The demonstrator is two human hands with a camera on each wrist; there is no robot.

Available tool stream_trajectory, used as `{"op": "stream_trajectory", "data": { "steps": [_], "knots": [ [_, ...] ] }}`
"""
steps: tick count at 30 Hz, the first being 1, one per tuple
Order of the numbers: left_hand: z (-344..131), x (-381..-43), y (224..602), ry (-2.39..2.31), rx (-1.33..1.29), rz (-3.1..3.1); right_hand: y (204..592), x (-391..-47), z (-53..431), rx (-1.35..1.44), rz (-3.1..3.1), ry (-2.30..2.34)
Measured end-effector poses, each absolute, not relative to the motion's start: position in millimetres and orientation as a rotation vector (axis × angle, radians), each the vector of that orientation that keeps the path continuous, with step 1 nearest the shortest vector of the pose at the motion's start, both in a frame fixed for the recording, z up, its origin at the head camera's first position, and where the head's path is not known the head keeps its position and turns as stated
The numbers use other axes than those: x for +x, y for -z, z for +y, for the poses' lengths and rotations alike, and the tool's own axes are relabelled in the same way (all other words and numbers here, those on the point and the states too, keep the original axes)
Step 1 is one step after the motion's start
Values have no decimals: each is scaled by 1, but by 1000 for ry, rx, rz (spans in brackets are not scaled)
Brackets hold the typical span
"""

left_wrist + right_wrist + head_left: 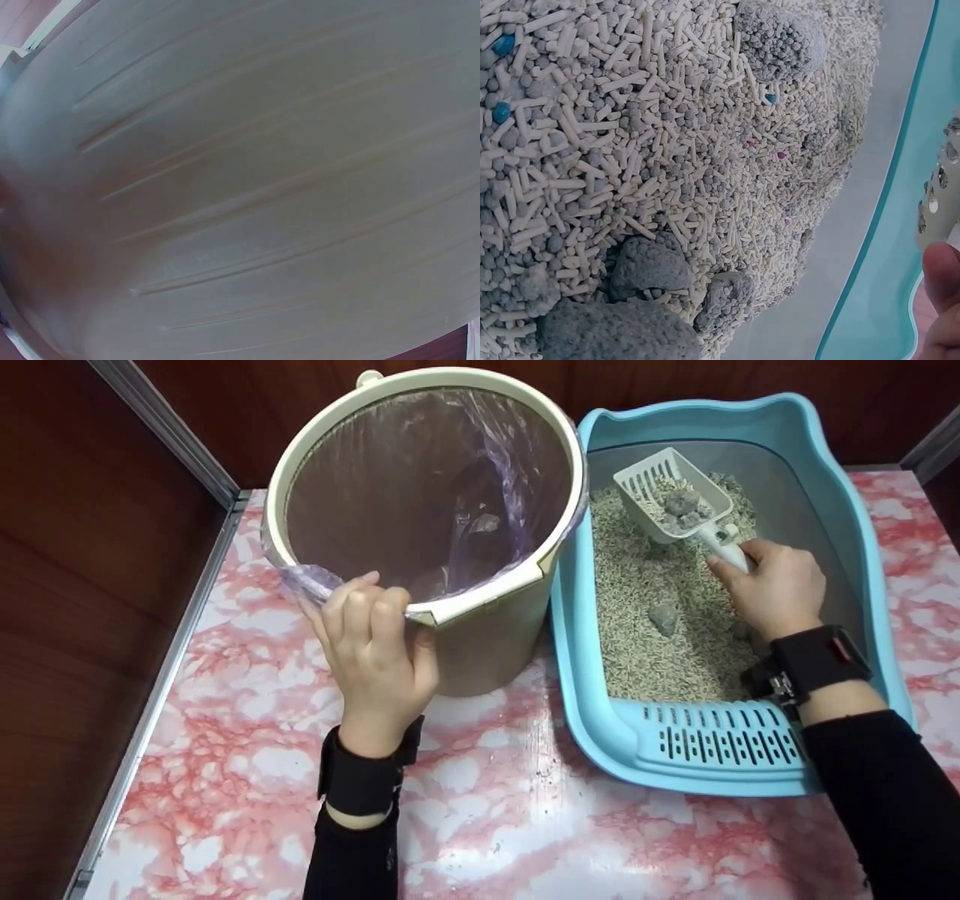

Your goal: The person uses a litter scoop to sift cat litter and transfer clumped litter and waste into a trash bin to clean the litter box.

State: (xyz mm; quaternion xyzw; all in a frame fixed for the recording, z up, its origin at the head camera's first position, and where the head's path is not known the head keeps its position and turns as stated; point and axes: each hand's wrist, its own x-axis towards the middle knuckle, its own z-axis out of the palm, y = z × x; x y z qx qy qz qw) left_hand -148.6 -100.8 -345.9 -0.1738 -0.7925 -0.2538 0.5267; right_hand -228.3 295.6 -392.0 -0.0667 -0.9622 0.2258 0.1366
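My left hand [371, 652] grips the near rim of a beige trash bin [487, 656], its fingers curled over the edge and the clear purple liner bag [311, 577]. The bin's ribbed wall [285, 195] fills the left wrist view. In my right hand [780, 589] is the handle of a white slotted litter scoop [721, 547], raised over the blue litter box [577, 660]. Grey clumps [681, 502] and some loose litter lie in the scoop. Below, pellet litter [645, 679] covers the box floor, with a grey clump [663, 619] on top. Closer clumps [619, 330] show in the right wrist view.
Bin and litter box stand side by side on a red-and-white marbled surface [247, 757]. Dark wooden panels [67, 547] with metal edging rise at the left and back. A slotted blue step [720, 735] forms the box's near end. A few litter crumbs are scattered before it.
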Motion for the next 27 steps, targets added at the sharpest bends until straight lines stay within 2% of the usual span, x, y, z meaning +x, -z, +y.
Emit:
{"op": "stream_trajectory", "data": {
  "steps": [27],
  "knots": [
    [-101, -149, 347, 615, -418, -1883, 392, -227, 297, -178, -2742, -607]
  ]
}}
